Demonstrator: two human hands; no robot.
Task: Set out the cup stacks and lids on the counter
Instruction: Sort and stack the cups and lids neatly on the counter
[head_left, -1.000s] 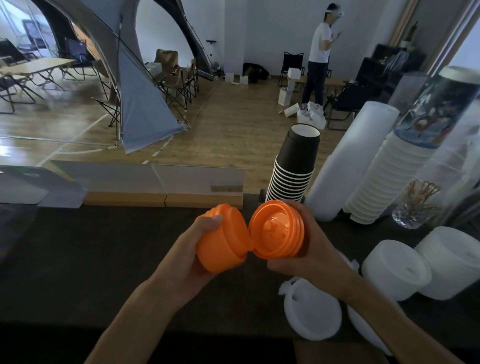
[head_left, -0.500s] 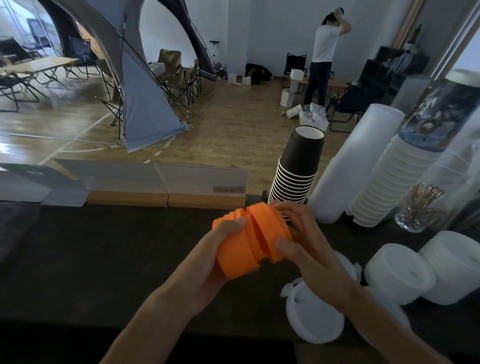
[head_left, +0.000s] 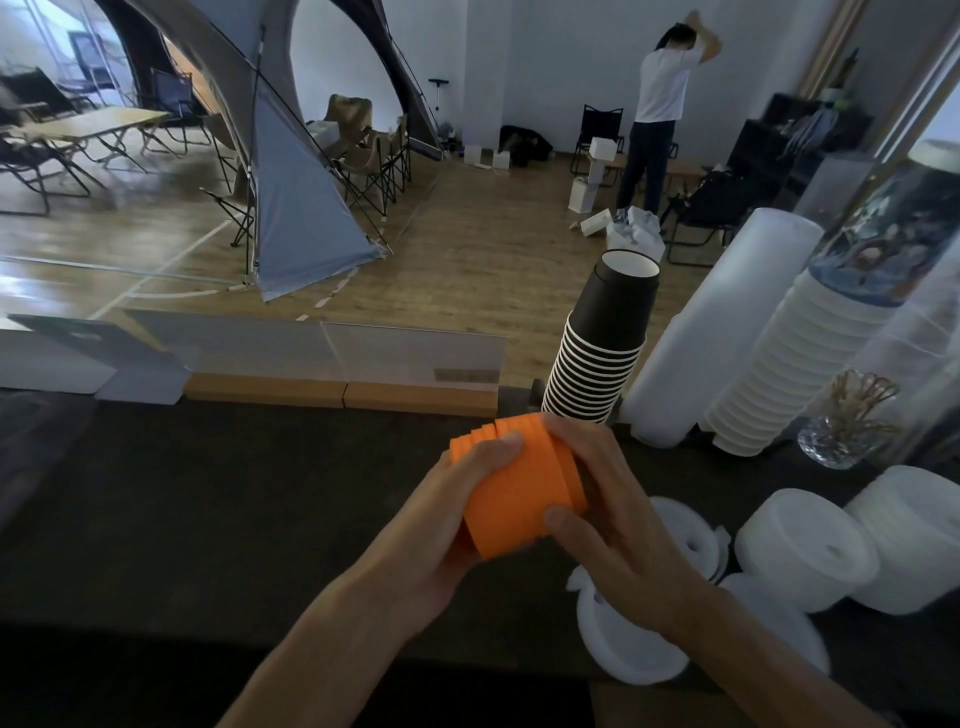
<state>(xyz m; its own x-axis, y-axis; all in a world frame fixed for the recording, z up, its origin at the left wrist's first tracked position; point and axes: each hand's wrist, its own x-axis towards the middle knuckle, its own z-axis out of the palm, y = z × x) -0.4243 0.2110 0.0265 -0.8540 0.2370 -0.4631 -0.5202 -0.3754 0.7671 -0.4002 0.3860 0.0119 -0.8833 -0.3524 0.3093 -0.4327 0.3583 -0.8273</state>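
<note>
Above the dark desk (head_left: 182, 519), the left hand (head_left: 441, 525) and right hand (head_left: 618, 514) clasp a sideways stack of orange lids (head_left: 511, 493) from both ends; light, slick and prone to fanning apart, it likely handles best squeezed endwise.

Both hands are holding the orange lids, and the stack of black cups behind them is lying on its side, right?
Not quite. In the head view both hands, left and right, do hold the orange lids, but the stack of black cups behind them stands upright on the counter, upside down, not on its side.
</note>
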